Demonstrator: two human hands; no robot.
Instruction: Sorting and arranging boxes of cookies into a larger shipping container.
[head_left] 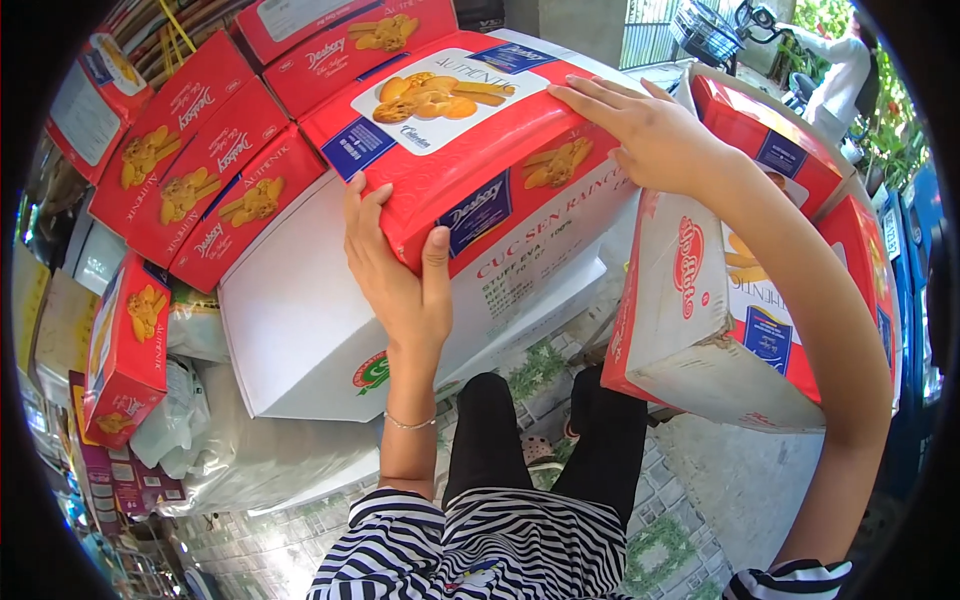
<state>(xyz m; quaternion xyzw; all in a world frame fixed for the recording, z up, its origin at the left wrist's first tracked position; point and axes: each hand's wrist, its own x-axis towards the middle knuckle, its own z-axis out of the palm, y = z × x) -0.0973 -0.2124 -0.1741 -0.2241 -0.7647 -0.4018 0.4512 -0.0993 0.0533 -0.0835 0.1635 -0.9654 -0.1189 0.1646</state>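
Observation:
A red biscuit box (420,175) with a cookie picture and blue panels lies on top of a large white carton (310,310). My left hand (400,285) grips its near left corner, the thumb on the front side and the fingertips at the top edge. Across its right end my right hand (640,130) lies with the fingers stretched over the top. Other red biscuit boxes (190,160) lean in a row to the left on the same carton, and one more box (345,40) lies behind.
To the right stands an open carton (690,330) with red boxes (770,140) inside. A single red box (125,350) rests at the left by plastic bags (180,400). Patterned tiles (540,380) cover the floor. A person (840,80) is near a bicycle (705,35) at the far right.

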